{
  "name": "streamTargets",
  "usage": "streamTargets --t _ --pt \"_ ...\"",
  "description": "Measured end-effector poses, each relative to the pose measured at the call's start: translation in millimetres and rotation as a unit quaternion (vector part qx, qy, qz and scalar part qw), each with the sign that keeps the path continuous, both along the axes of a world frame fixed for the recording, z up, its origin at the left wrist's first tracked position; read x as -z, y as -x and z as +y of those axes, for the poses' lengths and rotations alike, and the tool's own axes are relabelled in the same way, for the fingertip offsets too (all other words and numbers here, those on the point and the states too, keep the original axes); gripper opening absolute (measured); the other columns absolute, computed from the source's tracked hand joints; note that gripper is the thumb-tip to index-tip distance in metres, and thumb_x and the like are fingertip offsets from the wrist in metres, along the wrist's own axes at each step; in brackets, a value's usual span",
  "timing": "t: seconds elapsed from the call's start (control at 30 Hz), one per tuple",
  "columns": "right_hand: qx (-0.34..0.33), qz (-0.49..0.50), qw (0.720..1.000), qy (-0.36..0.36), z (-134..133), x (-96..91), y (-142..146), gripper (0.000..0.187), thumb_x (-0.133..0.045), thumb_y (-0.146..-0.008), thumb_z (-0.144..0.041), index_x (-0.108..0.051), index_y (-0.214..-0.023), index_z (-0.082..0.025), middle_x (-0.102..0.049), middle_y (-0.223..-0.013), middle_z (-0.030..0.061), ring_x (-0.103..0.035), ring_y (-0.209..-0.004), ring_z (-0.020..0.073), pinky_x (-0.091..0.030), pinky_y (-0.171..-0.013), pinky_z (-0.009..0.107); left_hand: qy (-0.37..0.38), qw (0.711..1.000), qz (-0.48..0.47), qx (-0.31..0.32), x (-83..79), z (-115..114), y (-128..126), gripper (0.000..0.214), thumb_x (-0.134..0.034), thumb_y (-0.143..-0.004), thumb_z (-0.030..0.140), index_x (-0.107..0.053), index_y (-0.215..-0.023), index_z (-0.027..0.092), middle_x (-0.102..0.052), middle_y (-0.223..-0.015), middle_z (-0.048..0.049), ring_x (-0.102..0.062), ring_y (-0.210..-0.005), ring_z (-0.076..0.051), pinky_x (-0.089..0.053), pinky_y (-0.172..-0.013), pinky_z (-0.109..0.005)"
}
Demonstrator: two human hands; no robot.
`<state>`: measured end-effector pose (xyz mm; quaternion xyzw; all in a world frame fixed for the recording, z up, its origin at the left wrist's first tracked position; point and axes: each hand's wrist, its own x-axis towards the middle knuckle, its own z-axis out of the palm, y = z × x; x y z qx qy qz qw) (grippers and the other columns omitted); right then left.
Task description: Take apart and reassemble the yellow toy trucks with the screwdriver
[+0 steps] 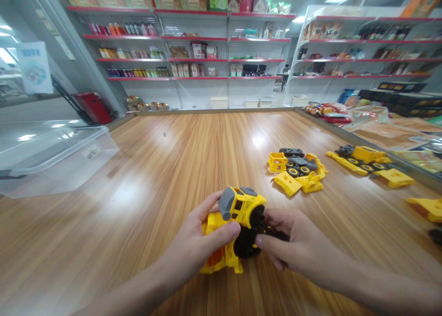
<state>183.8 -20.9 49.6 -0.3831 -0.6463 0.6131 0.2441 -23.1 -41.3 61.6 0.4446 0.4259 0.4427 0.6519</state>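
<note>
My left hand (207, 235) is closed around a yellow toy construction truck (243, 208), its thumb across the side below the cab. The truck is tilted on its side, with a grey front piece and dark wheels facing right. Beneath it shows more yellow body with an orange-red patch, partly covered by the left hand. My right hand (293, 238) pinches a black part (276, 233) against the truck's wheel side. The fingers hide most of that part, so its exact kind cannot be made out.
On the wooden table (186, 159), to the right, lie yellow and black toy truck pieces (299, 169), with another group (369, 162) beyond. A clear plastic bin (69, 164) stands at the left. Bagged goods (331, 111) border the right edge; stocked shelves (196, 58) stand behind.
</note>
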Motion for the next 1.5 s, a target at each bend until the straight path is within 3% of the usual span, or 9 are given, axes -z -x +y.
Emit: streamTargets --t 0.23,0.37,0.47,0.57,0.7,0.97,1.2,1.37,1.5 --pt "-0.018 -0.099 0.967 -0.234 -3.3 0.3 -2.2 0.011 -0.060 -0.086 -0.016 -0.067 -0.093 -0.020 -0.065 -0.080 0.0001 -0.058 -0.071 0.0138 -0.044 -0.063 0.024 0.108 0.992 -0.064 -0.009 1.1 1.2 -1.6 0.053 -0.066 -0.085 0.039 -0.050 -0.132 0.020 -0.072 -0.098 -0.0103 -0.071 -0.078 -0.023 -0.055 -0.068 -0.031" --pt "-0.027 -0.101 0.958 -0.266 -2.9 -1.5 -3.2 0.010 -0.063 -0.085 -0.016 -0.066 -0.094 -0.020 -0.066 -0.082 -0.0016 -0.058 -0.070 0.0120 -0.044 -0.063 0.023 0.146 0.986 -0.086 -0.010 -1.4 1.3 -2.4 0.050 -0.063 -0.086 0.041 -0.053 -0.129 0.019 -0.073 -0.091 -0.0097 -0.071 -0.072 -0.023 -0.056 -0.066 -0.034" --pt "-0.026 -0.096 0.954 -0.283 1.9 -4.4 -5.7 0.007 -0.060 -0.089 -0.017 -0.065 -0.094 -0.019 -0.067 -0.083 -0.0008 -0.060 -0.074 0.0124 -0.045 -0.068 0.024 0.139 0.985 -0.097 -0.029 -2.8 1.9 -2.8 0.044 -0.064 -0.085 0.038 -0.057 -0.124 0.018 -0.073 -0.094 -0.0088 -0.071 -0.076 -0.021 -0.056 -0.066 -0.029" --pt "0.002 -0.122 0.931 -0.345 10.4 -6.4 -10.0 0.010 -0.055 -0.092 -0.017 -0.064 -0.095 -0.018 -0.066 -0.085 0.0014 -0.060 -0.078 0.0140 -0.045 -0.071 0.026 0.134 0.984 -0.097 -0.061 -0.8 3.7 -0.6 0.038 -0.064 -0.085 0.038 -0.061 -0.118 0.017 -0.073 -0.096 -0.0081 -0.071 -0.083 -0.021 -0.056 -0.066 -0.026" --pt "0.007 -0.186 0.903 -0.388 19.2 -3.1 -14.2 0.012 -0.055 -0.090 -0.014 -0.065 -0.095 -0.018 -0.064 -0.086 0.0033 -0.059 -0.080 0.0161 -0.045 -0.069 0.029 0.147 0.980 -0.088 -0.104 6.3 6.0 4.5 0.037 -0.064 -0.084 0.043 -0.061 -0.111 0.018 -0.071 -0.091 -0.0050 -0.070 -0.076 -0.020 -0.057 -0.063 -0.030" --pt "-0.029 -0.239 0.896 -0.373 20.0 4.9 -15.2 0.016 -0.056 -0.087 -0.012 -0.066 -0.097 -0.018 -0.064 -0.088 0.0049 -0.060 -0.081 0.0180 -0.045 -0.070 0.031 0.152 0.978 -0.092 -0.110 7.2 8.0 4.7 0.034 -0.064 -0.084 0.043 -0.061 -0.108 0.019 -0.067 -0.084 -0.0017 -0.066 -0.069 -0.017 -0.058 -0.062 -0.030" --pt "-0.003 -0.225 0.910 -0.347 18.8 0.8 -11.8 0.015 -0.059 -0.088 -0.019 -0.067 -0.101 -0.019 -0.066 -0.089 0.0046 -0.060 -0.081 0.0188 -0.046 -0.072 0.032 0.158 0.978 -0.098 -0.093 8.1 6.6 5.3 0.036 -0.062 -0.086 0.042 -0.061 -0.112 0.017 -0.070 -0.087 -0.0043 -0.068 -0.071 -0.018 -0.057 -0.064 -0.030" --pt "0.016 -0.116 0.981 -0.157 14.6 -3.5 -7.8 0.037 -0.056 -0.093 -0.046 -0.061 -0.117 -0.019 -0.068 -0.083 0.0041 -0.062 -0.073 0.0176 -0.047 -0.064 0.029 0.141 0.982 -0.122 -0.025 3.1 3.8 0.8 0.037 -0.061 -0.088 0.038 -0.060 -0.120 0.019 -0.072 -0.099 -0.0086 -0.070 -0.087 -0.022 -0.055 -0.067 -0.028" --pt "-0.013 0.012 1.000 -0.013 10.9 -1.0 -4.3 0.043 -0.064 -0.087 -0.051 -0.065 -0.112 -0.016 -0.068 -0.097 0.0070 -0.062 -0.077 0.0158 -0.047 -0.063 0.025 0.117 0.979 -0.157 0.065 -4.4 0.0 -1.1 0.039 -0.060 -0.088 0.028 -0.057 -0.126 0.020 -0.071 -0.102 -0.0096 -0.070 -0.088 -0.023 -0.054 -0.075 -0.031"
